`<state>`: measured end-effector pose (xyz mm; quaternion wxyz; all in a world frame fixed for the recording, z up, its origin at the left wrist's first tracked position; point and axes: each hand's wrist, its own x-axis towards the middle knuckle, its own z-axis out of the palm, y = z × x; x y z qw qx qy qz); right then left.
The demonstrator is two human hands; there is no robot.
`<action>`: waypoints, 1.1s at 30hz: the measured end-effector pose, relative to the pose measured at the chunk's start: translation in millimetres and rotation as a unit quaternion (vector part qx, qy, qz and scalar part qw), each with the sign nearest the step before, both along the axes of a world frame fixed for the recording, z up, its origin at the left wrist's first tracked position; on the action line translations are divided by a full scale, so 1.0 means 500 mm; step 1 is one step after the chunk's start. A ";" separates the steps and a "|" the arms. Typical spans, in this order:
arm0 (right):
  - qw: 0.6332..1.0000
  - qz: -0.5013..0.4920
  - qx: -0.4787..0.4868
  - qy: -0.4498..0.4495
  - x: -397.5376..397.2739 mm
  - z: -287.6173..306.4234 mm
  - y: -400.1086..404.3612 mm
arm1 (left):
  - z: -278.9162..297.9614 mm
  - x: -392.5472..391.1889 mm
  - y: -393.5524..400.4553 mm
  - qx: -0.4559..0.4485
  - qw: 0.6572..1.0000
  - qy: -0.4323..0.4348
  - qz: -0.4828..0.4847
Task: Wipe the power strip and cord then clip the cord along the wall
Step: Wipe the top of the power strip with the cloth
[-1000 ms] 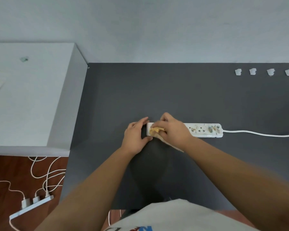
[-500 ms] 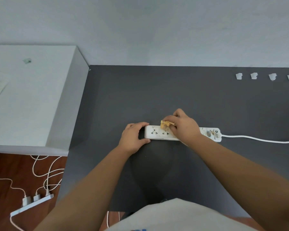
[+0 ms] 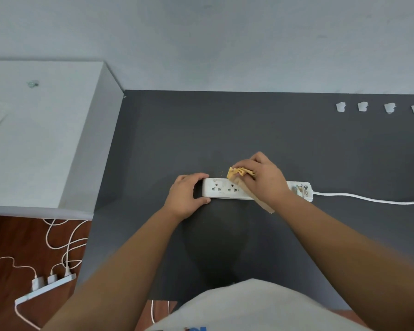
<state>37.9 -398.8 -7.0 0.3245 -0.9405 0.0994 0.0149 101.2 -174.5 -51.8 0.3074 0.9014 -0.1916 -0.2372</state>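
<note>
Left hand clamped around end of white plastic power strip at centre of dark grey table; right hand pinching crumpled yellow cloth mid-strip. Wiping underway; white cord next, then 4 white clips.

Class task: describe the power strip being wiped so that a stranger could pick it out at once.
On the dark grey table, between the two hands, lies a white power strip, its cord running right. The other strip lies on the floor with plugs in it.

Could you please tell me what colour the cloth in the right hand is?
The cloth is yellowish-tan, seen in the head view.
</note>
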 end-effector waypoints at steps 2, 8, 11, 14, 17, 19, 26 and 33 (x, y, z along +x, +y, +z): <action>1.000 0.013 -0.014 0.011 -0.012 -0.008 -0.002 | 0.004 -0.001 -0.004 0.022 0.999 -0.013 -0.020; 0.998 0.006 -0.063 0.031 -0.018 -0.034 -0.009 | 0.019 -0.020 -0.048 0.042 0.991 -0.105 -0.076; 0.993 0.095 -0.060 0.033 -0.037 -0.028 0.001 | 0.020 -0.024 -0.068 0.038 0.988 -0.114 -0.097; 0.996 0.076 -0.040 0.006 -0.047 -0.022 -0.014 | 0.020 -0.020 -0.069 0.037 0.989 -0.107 -0.091; 0.997 -0.053 -0.054 0.008 -0.044 -0.027 -0.043 | 0.022 -0.018 -0.070 0.044 0.989 -0.103 -0.095; 0.997 -0.017 -0.065 0.041 -0.057 -0.031 -0.037 | 0.023 -0.018 -0.072 0.042 0.990 -0.099 -0.093; 0.995 -0.089 -0.043 0.003 -0.068 -0.029 -0.056 | 0.021 -0.020 -0.071 0.041 0.992 -0.084 -0.080; 0.998 -0.008 -0.054 0.010 -0.086 -0.025 -0.061 | 0.015 -0.020 -0.073 0.036 0.994 -0.075 -0.069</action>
